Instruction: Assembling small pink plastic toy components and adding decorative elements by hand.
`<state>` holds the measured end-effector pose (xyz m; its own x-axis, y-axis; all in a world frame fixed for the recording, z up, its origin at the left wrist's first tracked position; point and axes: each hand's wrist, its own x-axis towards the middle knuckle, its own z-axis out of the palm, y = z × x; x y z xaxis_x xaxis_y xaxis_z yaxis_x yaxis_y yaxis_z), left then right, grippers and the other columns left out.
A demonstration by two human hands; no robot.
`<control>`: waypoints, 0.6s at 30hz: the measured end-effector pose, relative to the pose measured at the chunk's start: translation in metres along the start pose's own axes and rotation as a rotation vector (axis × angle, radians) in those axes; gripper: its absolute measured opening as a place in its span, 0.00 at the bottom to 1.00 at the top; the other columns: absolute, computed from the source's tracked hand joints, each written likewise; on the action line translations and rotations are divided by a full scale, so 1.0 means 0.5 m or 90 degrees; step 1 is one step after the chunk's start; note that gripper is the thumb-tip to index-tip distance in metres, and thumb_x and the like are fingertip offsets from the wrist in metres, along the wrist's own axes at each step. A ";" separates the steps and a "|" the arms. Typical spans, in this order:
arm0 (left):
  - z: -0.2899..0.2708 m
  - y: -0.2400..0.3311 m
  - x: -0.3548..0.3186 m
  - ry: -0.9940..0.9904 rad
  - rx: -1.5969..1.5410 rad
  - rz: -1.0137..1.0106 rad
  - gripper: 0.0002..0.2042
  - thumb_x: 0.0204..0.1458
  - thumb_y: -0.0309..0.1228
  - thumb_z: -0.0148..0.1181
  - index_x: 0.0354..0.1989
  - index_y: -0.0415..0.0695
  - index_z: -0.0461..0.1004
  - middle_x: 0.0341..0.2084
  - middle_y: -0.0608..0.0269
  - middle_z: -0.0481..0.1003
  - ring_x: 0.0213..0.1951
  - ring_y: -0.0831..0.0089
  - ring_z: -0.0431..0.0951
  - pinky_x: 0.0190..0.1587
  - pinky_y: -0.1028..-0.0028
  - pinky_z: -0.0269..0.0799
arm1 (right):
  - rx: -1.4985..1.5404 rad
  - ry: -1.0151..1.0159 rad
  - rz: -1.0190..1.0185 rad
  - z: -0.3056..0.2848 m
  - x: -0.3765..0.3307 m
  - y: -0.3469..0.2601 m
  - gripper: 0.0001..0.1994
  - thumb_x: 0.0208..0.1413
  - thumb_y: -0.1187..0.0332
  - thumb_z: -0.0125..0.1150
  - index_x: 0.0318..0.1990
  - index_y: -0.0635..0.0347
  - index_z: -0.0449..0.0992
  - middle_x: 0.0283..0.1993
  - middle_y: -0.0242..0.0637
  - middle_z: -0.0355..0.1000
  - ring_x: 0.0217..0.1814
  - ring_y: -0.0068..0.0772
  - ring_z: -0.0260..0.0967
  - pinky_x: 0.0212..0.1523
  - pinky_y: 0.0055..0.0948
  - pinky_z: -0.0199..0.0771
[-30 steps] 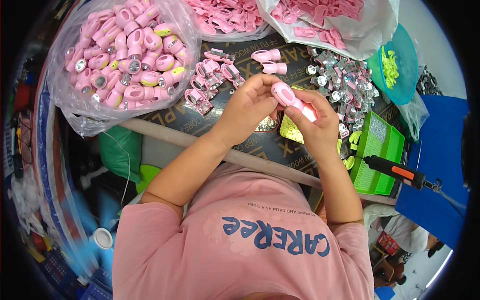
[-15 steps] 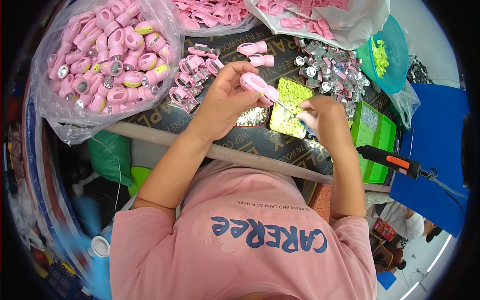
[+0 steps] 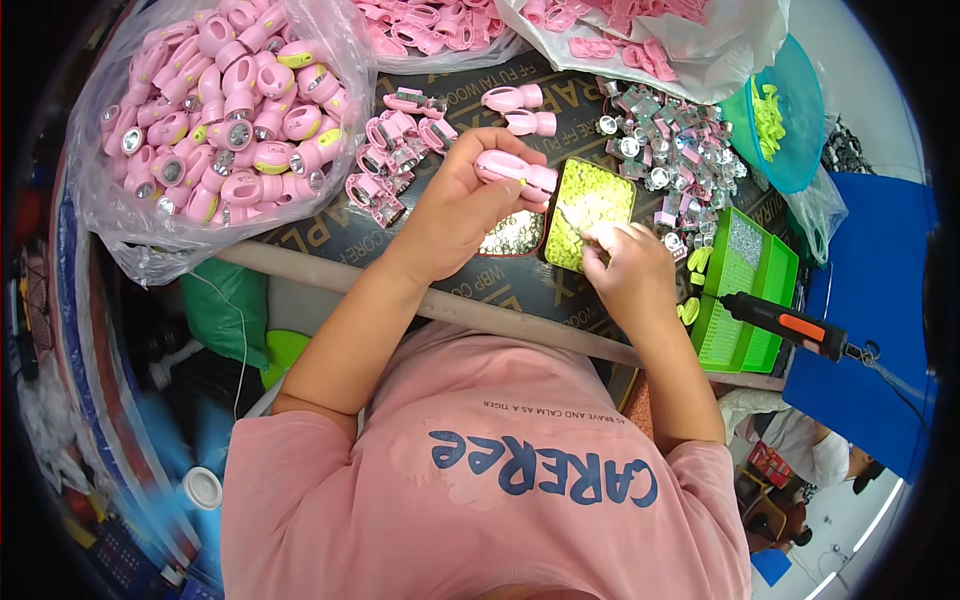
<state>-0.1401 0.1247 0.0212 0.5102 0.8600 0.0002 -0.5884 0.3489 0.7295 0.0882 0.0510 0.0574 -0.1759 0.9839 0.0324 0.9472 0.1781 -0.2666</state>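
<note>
The left hand [image 3: 455, 205] grips a small pink plastic housing [image 3: 515, 172], fingers wrapped round it, holding it just above the counter [image 3: 480, 285]. The right hand [image 3: 625, 265] is pinched narrow over the tray of yellow-green buttons [image 3: 590, 200] — its fingertips [image 3: 598, 236] touch the tray's near end, though I can't tell if they hold one. A bag of assembled pink pieces [image 3: 225, 100] sits to the left; metal parts [image 3: 665, 145] and a green tray [image 3: 745, 290] with an orange-handled screwdriver [image 3: 790, 325] lie right.
</note>
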 end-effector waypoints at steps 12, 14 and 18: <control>0.021 -0.005 -0.015 -0.019 0.258 0.001 0.18 0.62 0.19 0.50 0.59 0.41 0.60 0.53 0.58 0.71 0.56 0.72 0.73 0.58 0.70 0.73 | 0.372 0.072 -0.099 -0.065 0.033 -0.087 0.17 0.54 0.85 0.61 0.49 0.60 0.81 0.38 0.40 0.74 0.35 0.37 0.76 0.34 0.31 0.75; 0.021 0.001 -0.017 -0.024 0.289 0.008 0.17 0.62 0.19 0.50 0.59 0.41 0.60 0.53 0.58 0.71 0.55 0.73 0.73 0.57 0.70 0.72 | 0.377 0.068 -0.107 -0.060 0.034 -0.092 0.17 0.53 0.85 0.61 0.49 0.59 0.81 0.39 0.41 0.74 0.35 0.38 0.76 0.34 0.32 0.76; 0.019 0.012 -0.020 -0.004 0.304 -0.025 0.17 0.62 0.18 0.49 0.58 0.41 0.60 0.52 0.58 0.71 0.54 0.74 0.73 0.55 0.71 0.72 | 0.316 0.101 -0.103 -0.059 0.036 -0.103 0.17 0.53 0.84 0.62 0.50 0.59 0.81 0.39 0.40 0.74 0.35 0.40 0.77 0.34 0.35 0.78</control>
<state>-0.1429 0.1146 0.0323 0.5305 0.8471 -0.0305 -0.2157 0.1697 0.9616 0.0443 0.0599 0.1000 -0.2292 0.9418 0.2458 0.6647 0.3359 -0.6673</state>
